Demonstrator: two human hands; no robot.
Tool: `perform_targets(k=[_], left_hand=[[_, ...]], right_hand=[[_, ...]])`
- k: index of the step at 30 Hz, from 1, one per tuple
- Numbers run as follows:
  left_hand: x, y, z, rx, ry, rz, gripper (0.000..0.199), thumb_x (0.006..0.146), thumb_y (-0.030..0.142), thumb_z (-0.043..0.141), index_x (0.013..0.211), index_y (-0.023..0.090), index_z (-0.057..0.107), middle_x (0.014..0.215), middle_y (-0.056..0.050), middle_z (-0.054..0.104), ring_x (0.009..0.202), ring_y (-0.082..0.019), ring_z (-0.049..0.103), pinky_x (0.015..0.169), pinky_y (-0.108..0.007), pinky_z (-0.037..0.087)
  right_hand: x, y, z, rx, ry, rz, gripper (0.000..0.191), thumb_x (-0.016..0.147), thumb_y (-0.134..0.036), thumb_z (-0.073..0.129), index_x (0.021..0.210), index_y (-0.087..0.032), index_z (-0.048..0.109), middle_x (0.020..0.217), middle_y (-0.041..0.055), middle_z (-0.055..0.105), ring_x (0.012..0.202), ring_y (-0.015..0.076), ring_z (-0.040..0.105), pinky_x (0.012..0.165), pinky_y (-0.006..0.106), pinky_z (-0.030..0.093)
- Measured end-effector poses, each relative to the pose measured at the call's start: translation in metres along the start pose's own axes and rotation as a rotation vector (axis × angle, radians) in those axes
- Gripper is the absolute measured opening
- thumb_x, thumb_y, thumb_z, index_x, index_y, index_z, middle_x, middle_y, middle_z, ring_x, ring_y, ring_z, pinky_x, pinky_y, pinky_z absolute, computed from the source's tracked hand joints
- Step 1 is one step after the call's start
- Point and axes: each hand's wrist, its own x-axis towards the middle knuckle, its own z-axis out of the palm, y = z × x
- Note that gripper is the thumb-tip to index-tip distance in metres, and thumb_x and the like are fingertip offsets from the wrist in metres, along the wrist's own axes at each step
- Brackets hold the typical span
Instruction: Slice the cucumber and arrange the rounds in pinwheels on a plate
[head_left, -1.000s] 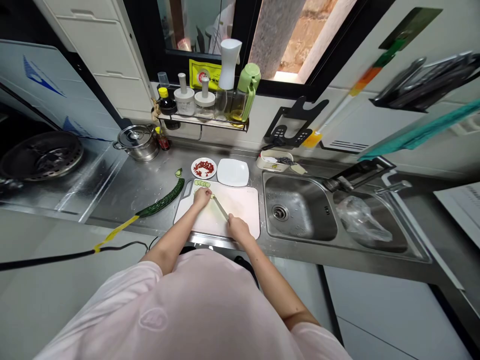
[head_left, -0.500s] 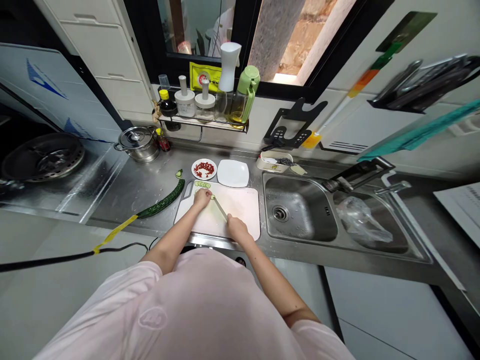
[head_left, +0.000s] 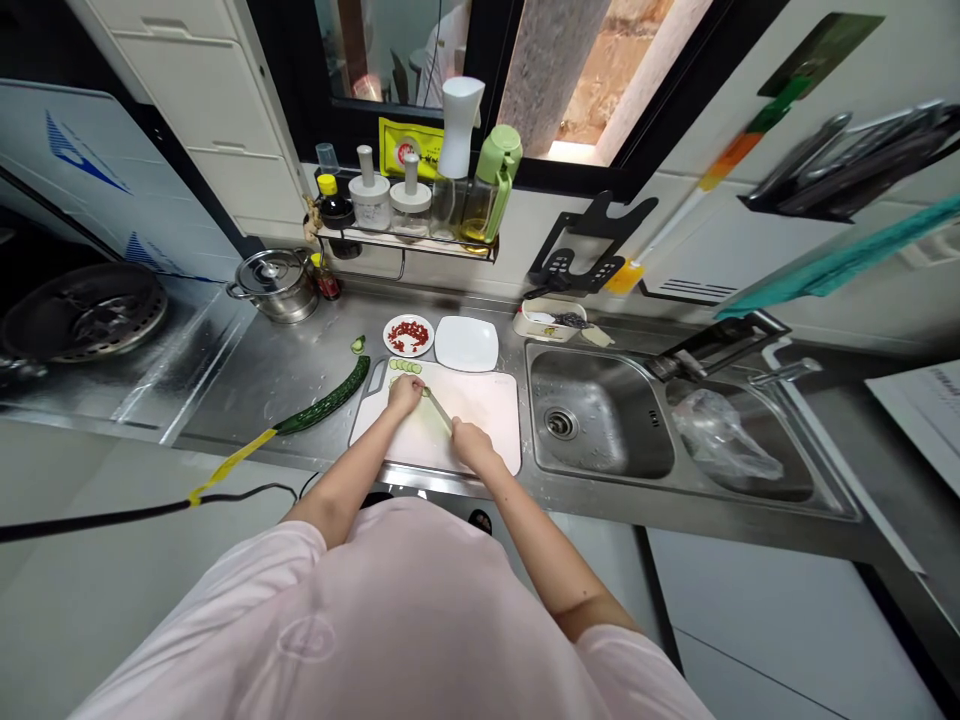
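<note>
My right hand (head_left: 471,444) is closed round the handle of a knife (head_left: 439,408), its blade pointing up and left over the white cutting board (head_left: 487,410). At the blade tip, my left hand (head_left: 406,395) has its fingers closed on a small green cucumber piece (head_left: 426,392). Behind that hand, cucumber slices (head_left: 405,366) lie in a row along the board's back edge. A long dark green cucumber (head_left: 326,405) rests on the steel counter left of the board. Beyond the board are a plate of chopped red pieces (head_left: 409,336) and a white square plate (head_left: 466,344).
A steel sink (head_left: 600,415) is right of the board. A lidded pot (head_left: 276,285) stands at the back left, near a pan (head_left: 86,310). Behind hangs a rack (head_left: 405,240) with jars and bottles. A cucumber end (head_left: 358,345) lies near the red-piece plate.
My right hand and the knife have moved slightly up and to the left. My left hand stays in nearly the same place on the board.
</note>
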Motion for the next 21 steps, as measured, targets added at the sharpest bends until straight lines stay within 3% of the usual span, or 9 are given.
perform_targets(k=[8, 21], left_hand=[[0.0001, -0.0062, 0.0010, 0.005, 0.014, 0.055, 0.023, 0.077, 0.013, 0.053, 0.089, 0.018, 0.072, 0.094, -0.005, 0.067, 0.088, -0.016, 0.060, 0.083, -0.025, 0.046], [0.0006, -0.0050, 0.0022, -0.005, 0.011, 0.014, 0.024, 0.078, 0.013, 0.053, 0.090, 0.019, 0.074, 0.098, -0.005, 0.069, 0.091, -0.016, 0.061, 0.086, -0.025, 0.046]], right_hand=[[-0.0010, -0.0008, -0.0027, -0.010, -0.018, 0.020, 0.029, 0.090, -0.012, 0.037, 0.115, -0.016, 0.051, 0.105, 0.0163, 0.065, 0.098, 0.0239, 0.064, 0.074, 0.030, 0.045], [0.0018, -0.0013, -0.0022, -0.008, -0.007, 0.010, 0.031, 0.089, -0.012, 0.037, 0.116, -0.016, 0.052, 0.106, 0.0159, 0.066, 0.100, 0.0248, 0.063, 0.076, 0.031, 0.046]])
